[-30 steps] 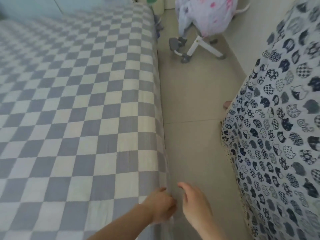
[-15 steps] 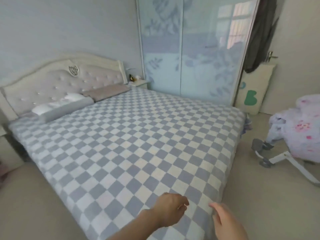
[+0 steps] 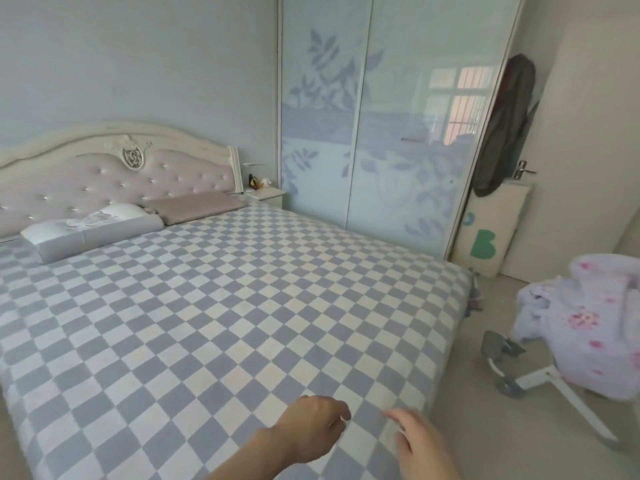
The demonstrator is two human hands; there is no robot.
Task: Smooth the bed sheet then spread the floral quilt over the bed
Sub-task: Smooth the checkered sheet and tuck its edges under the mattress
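Note:
A grey and white checked bed sheet lies flat over the whole bed, with no large folds showing. Both hands hover above its near corner. My left hand has loosely curled fingers and holds nothing. My right hand has relaxed, slightly spread fingers and is also empty. The floral quilt, pale lilac with pink flowers, is heaped on a stand at the right, well away from both hands.
Two pillows lie against the padded headboard. A glass-fronted wardrobe stands behind the bed. The quilt's stand has white legs splayed over the floor. A door and a leaning board with letters are at the far right.
The view has lifted from the bed's side edge to the whole room. Both hands have let go of the sheet's edge and now hover above the near corner.

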